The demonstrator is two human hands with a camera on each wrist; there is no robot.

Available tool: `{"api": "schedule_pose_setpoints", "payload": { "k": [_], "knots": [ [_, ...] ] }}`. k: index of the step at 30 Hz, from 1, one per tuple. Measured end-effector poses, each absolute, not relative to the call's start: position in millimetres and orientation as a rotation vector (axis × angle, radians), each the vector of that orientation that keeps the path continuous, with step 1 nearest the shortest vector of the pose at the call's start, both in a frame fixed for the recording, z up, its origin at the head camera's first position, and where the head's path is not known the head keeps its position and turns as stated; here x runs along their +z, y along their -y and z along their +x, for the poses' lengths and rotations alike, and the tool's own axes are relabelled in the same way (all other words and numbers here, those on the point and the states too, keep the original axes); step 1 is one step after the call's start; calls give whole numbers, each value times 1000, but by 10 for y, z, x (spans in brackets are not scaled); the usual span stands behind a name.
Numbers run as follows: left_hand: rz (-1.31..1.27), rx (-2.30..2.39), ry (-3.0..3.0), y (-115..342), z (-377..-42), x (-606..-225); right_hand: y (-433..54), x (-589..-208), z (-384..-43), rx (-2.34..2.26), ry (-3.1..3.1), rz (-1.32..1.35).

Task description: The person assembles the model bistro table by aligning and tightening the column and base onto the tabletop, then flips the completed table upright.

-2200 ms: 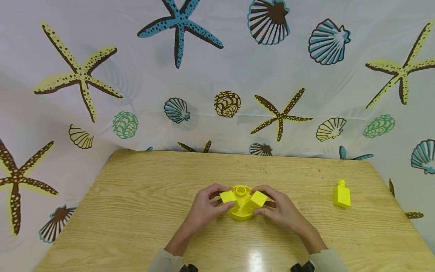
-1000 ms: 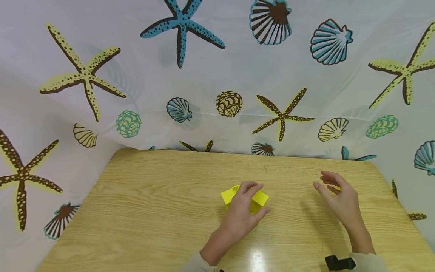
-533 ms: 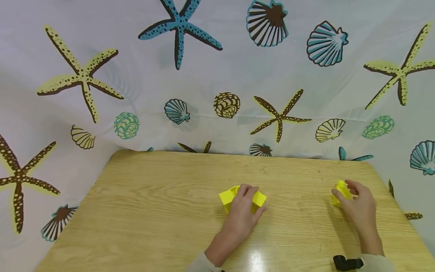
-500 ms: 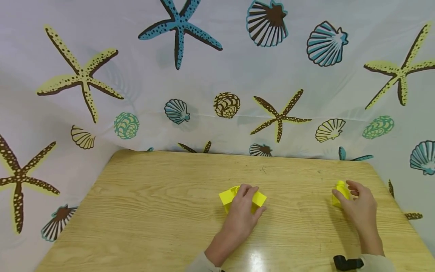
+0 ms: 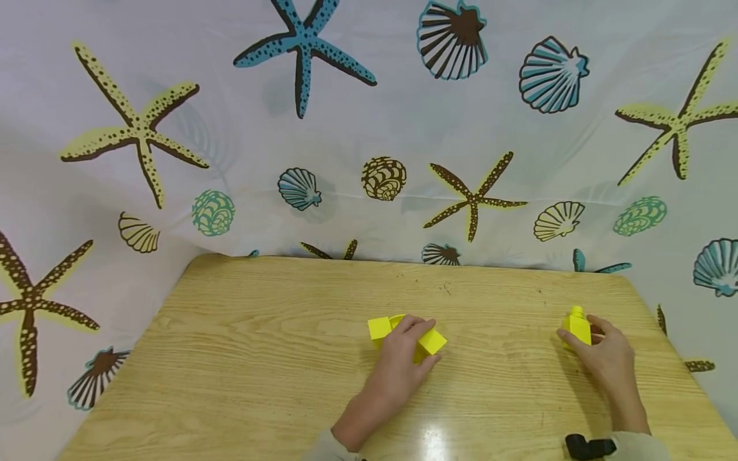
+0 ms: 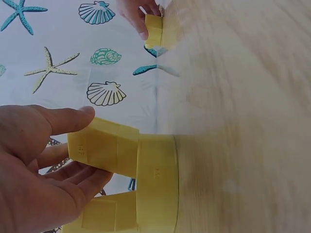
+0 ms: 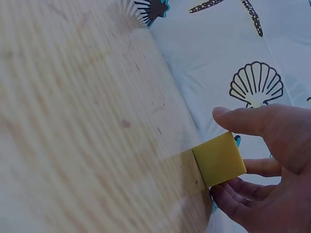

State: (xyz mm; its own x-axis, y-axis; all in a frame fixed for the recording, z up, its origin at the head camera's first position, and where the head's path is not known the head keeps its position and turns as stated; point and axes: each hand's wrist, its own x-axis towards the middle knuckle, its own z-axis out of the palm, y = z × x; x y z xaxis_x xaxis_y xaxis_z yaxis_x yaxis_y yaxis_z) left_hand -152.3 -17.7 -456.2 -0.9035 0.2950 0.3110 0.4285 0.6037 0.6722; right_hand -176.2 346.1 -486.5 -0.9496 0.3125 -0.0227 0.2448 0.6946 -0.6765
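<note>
My left hand [image 5: 396, 363] reaches over a round yellow base [image 6: 156, 184] and grips the yellow block [image 5: 432, 342] standing on its right side. In the left wrist view its thumb lies on the block's outer end, with fingers along the underside. A second yellow block [image 5: 378, 328] stands on the base's left side, and the hand hides the base's middle. At the right, my right hand [image 5: 608, 360] holds a separate yellow block with a round peg on top [image 5: 578, 330] between thumb and fingers. The right wrist view shows that block's flat end [image 7: 218, 159] at the tabletop.
The wooden table [image 5: 259, 339] extends left and front of the base. A white cloth [image 5: 346, 128] printed with starfish and shells hangs behind the table and along its sides.
My right hand has left the base, moved right and taken hold of the pegged block. My left hand has shifted to the base's right block, and the base has turned slightly.
</note>
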Motion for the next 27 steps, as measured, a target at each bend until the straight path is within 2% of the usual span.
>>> {"api": "schedule_pose_setpoints", "payload": {
  "k": [18, 27],
  "knots": [
    [-723, -1615, 2687, 621, -1635, -4543, -3402, -4826, -1781, 1218, 2782, -459],
    [-551, -1510, 2666, 638, -1625, -4550, -3293, -4801, -1777, 1306, 2722, -223]
  ]
}}
